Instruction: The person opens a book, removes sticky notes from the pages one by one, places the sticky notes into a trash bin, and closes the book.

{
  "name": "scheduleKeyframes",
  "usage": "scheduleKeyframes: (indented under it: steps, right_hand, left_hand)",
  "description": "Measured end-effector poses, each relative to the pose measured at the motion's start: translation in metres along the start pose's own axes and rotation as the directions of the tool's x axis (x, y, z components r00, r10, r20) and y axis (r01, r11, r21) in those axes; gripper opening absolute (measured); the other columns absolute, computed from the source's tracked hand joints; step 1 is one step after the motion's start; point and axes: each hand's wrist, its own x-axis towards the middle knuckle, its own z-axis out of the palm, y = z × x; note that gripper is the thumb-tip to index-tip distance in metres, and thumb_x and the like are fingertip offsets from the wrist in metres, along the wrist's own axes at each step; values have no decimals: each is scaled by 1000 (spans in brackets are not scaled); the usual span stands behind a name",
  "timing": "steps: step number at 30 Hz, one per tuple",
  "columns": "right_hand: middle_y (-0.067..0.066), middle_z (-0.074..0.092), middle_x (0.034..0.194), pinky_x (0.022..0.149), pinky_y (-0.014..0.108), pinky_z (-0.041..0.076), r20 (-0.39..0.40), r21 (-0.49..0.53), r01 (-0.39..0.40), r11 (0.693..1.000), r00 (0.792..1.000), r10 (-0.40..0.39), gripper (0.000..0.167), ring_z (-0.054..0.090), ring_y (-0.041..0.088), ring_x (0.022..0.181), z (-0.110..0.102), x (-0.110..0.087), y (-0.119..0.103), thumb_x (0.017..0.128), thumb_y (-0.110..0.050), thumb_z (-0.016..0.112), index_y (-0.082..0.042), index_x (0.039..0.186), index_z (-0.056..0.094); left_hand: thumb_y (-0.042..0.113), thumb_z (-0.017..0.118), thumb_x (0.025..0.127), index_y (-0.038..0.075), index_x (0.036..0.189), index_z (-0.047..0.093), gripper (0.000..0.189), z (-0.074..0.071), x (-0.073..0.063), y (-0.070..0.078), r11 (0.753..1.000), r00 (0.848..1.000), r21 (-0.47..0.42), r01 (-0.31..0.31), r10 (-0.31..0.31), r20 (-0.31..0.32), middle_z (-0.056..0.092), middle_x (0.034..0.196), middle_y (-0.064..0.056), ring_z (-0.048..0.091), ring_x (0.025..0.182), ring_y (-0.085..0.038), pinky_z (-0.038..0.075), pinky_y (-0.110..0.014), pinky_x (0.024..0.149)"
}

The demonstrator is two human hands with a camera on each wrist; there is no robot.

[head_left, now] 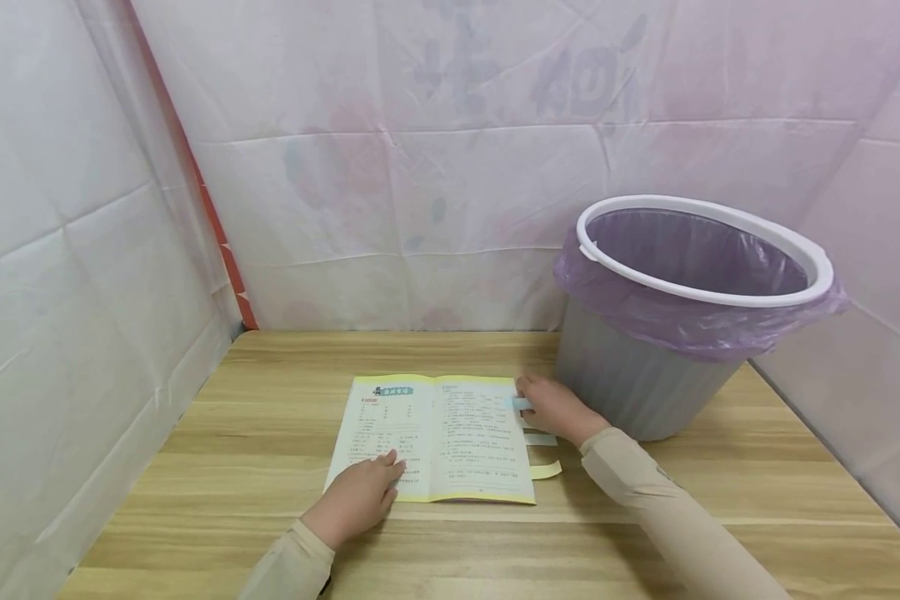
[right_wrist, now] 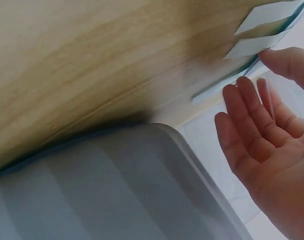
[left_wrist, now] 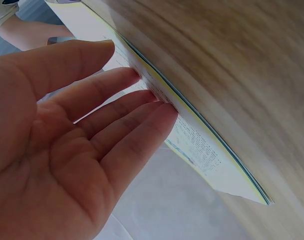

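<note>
An open booklet with printed pages and yellow borders lies flat on the wooden table. The left hand rests its fingertips on the lower left page, fingers nearly straight, as the left wrist view also shows. At the right edge, the right hand is at a light blue tab near the upper corner. In the right wrist view, its fingers are extended, with a gap between thumb and fingertips; the thumb touches the booklet's edge. Below it, a pale tab and a yellow tab stick out.
A grey ribbed bin with a white rim and a purple liner bag stands just behind the right hand. Whitish patterned sheeting hangs behind the table and along both sides.
</note>
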Motion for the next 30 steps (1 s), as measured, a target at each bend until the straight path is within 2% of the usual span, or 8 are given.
scheduleKeyframes:
  steps: [4, 7, 12, 17, 19, 23, 30]
  right_hand:
    - [8, 62, 90, 60, 29, 48, 13, 19, -12, 1000, 1000, 11, 25, 52, 15, 67, -1, -3, -1, 80, 0, 73, -3, 100, 57]
    - [8, 63, 94, 63, 30, 51, -21, -17, 20, 1000, 1000, -20, 28, 58, 17, 71, -1, -5, -1, 79, 1, 74, -3, 103, 61]
    - [3, 56, 81, 62, 31, 50, -140, -158, 117, 980, 980, -140, 15, 54, 18, 70, 1, -5, 2, 78, -3, 78, -6, 86, 66]
    - [5, 57, 92, 79, 41, 49, -213, -276, 133, 952, 957, -195, 11, 53, 25, 88, 4, -4, 4, 79, -8, 78, -8, 77, 67]
    - [5, 59, 93, 84, 44, 48, -226, -313, 118, 942, 955, -194, 11, 53, 27, 93, 5, -4, 4, 79, -10, 78, -9, 77, 68]
    - [3, 59, 85, 82, 44, 49, -217, -338, 83, 937, 962, -163, 11, 54, 26, 88, 7, -4, 3, 79, -10, 78, -10, 78, 68]
    - [4, 61, 83, 81, 45, 50, -188, -282, 11, 959, 980, -66, 9, 56, 26, 85, 8, -2, 0, 79, -7, 78, -7, 81, 69]
  left_hand:
    - [4, 68, 86, -6, 117, 65, 33, 0, 0, 0, 1000, 1000, -2, 5, -5, 6, 60, 122, -27, 63, 106, -39, 51, -50, 90]
    - [5, 67, 86, -6, 117, 65, 33, 1, 0, -1, 1000, 1000, -1, 5, -5, 9, 60, 123, -27, 63, 107, -39, 51, -50, 90]
    - [5, 67, 86, -6, 117, 64, 33, 2, 1, -2, 1000, 1000, -1, 8, -8, 12, 60, 123, -26, 62, 107, -39, 51, -50, 91]
    - [5, 66, 87, -6, 117, 65, 32, 3, 1, -2, 1000, 1000, 4, 3, -3, 7, 61, 123, -26, 63, 107, -39, 51, -49, 90]
    - [5, 67, 87, -6, 117, 65, 32, 3, 1, -3, 1000, 1000, 6, 1, -1, 7, 61, 123, -26, 63, 107, -39, 51, -49, 90]
    - [5, 67, 86, -6, 117, 65, 32, 3, 1, -3, 1000, 1000, 8, -2, 2, 7, 61, 123, -26, 63, 107, -39, 52, -49, 89]
    - [5, 67, 86, -6, 117, 65, 33, 2, 2, -4, 1000, 1000, 19, -9, 9, 3, 61, 122, -26, 63, 106, -38, 52, -48, 89]
